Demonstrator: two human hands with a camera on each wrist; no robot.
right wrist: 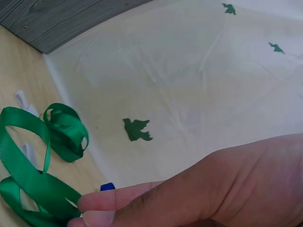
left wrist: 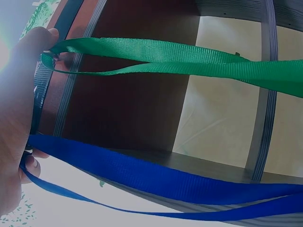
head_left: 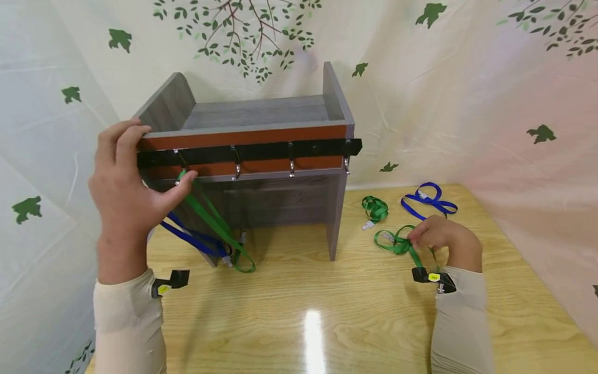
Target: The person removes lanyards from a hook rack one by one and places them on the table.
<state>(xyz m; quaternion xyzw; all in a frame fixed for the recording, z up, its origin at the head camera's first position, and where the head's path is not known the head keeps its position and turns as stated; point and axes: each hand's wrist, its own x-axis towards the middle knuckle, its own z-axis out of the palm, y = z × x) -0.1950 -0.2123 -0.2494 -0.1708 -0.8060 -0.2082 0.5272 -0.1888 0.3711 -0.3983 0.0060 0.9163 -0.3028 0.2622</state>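
Observation:
My left hand (head_left: 128, 182) grips the left end of a grey wooden shelf (head_left: 257, 114), fingers over its top corner and thumb by the first visible hook. From that hook hangs a green lanyard (head_left: 207, 215); a blue lanyard (head_left: 191, 239) hangs at the left end, its upper loop partly behind the hand in the left wrist view. Over the table's right side, my right hand (head_left: 441, 239) pinches a loosely looped green lanyard (head_left: 399, 245) between thumb and fingertips. In the right wrist view, that lanyard (right wrist: 28, 175) overlaps a second, coiled green lanyard (right wrist: 66, 132).
Silver hooks (head_left: 291, 167) line a black strip across the shelf's front. Beyond the right hand lie a bundled green lanyard (head_left: 375, 209) and a looped blue lanyard (head_left: 432, 195) on the wooden table (head_left: 280, 296). A leaf-printed sheet (head_left: 420, 104) hangs behind.

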